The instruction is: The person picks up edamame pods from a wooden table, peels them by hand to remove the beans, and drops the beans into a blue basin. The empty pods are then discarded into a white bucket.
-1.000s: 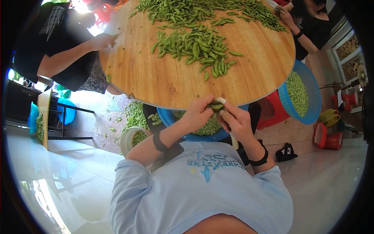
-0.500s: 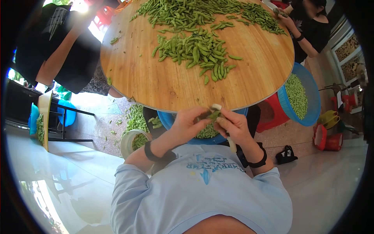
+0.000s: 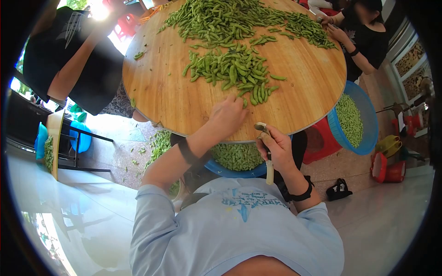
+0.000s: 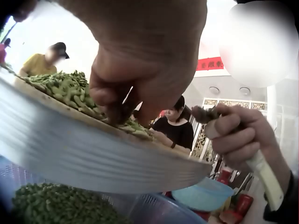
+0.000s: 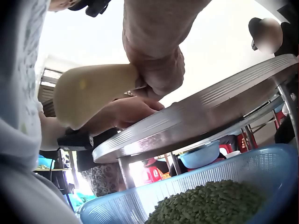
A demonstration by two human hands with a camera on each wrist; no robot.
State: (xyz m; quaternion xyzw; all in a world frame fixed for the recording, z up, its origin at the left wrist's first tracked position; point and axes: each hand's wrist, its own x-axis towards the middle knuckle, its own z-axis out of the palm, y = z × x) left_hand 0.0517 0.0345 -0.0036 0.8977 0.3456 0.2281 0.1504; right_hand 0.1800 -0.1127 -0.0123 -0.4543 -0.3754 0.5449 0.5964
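Note:
My left hand (image 3: 229, 117) reaches over the near side of the round wooden table (image 3: 304, 92). Its curled fingers pinch at a green bean pod (image 3: 245, 103), just below the near heap of pods (image 3: 230, 66). Off the table's front edge, my right hand (image 3: 280, 149) grips a tool with a cream handle (image 3: 270, 174) that points down towards the shirt. A pale, dark-centred end shows above the fingers; the tool's middle is hidden in the grip. Beneath both hands, a blue basket (image 5: 154, 184) holds shelled green beans (image 3: 237, 156).
A larger pod heap (image 3: 216, 20) covers the table's far side. At the right stands a blue basin (image 3: 368, 110) of shelled beans beside a red stool (image 3: 316, 142). One person (image 3: 73, 64) is at the left, another (image 3: 368, 41) at the far right. Pods litter the floor (image 3: 124, 156).
My left hand has left the right hand and moved forward onto the table, to the pods. The right hand stays near the table edge, still gripping the tool. The pod between the hands is gone.

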